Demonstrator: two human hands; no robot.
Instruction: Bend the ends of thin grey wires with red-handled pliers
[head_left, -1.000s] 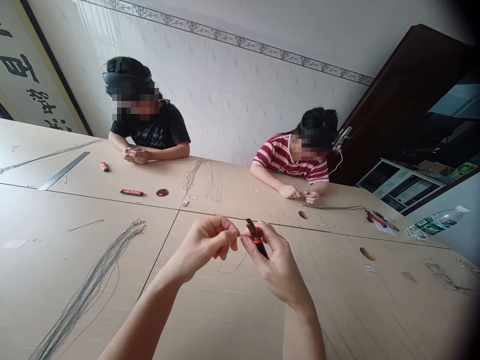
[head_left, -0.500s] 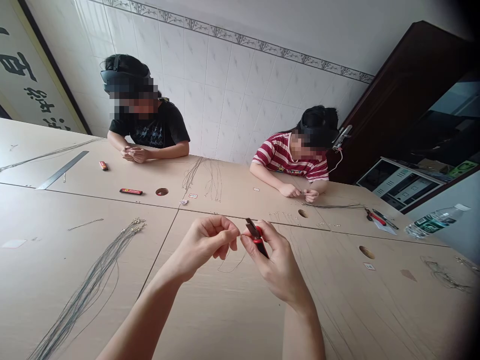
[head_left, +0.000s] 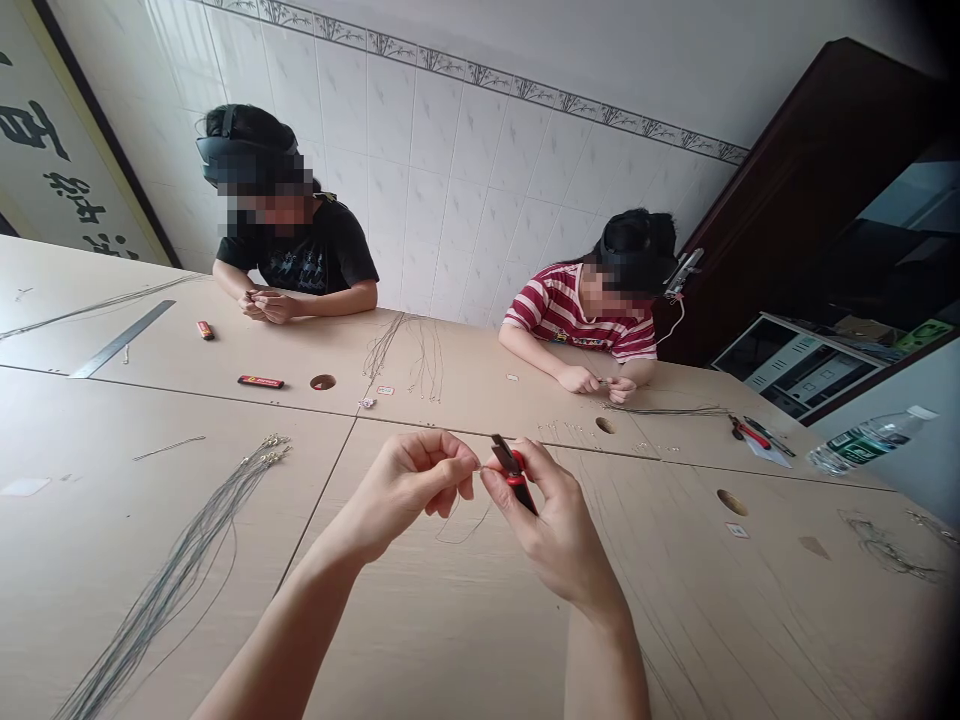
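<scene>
Pinched between thumb and fingertips of my left hand [head_left: 424, 480] is the end of a thin cord [head_left: 459, 541], whose loop hangs below the fingers. My right hand [head_left: 544, 510] is closed around red-and-black pliers [head_left: 517, 478], their dark jaws pointing up and to the left. The right thumb and forefinger also meet the cord's end, close to the left fingertips. What sits on that end is too small to make out. Left of my forearm lies a bundle of grey cords [head_left: 191, 545] with gold-coloured metal ends.
Two people sit across the table [head_left: 420, 640], hands on small work. A steel ruler [head_left: 126, 338], a red-and-black box cutter [head_left: 261, 381], more cords [head_left: 384, 345], small metal parts [head_left: 566, 433], red-handled pliers [head_left: 748, 434] and a water bottle [head_left: 870, 440] lie about. Round holes [head_left: 732, 502] pierce the tabletop.
My hands, the pliers and the cord stay almost in place. The view has shifted very slightly, and the left person's fingers have moved a little.
</scene>
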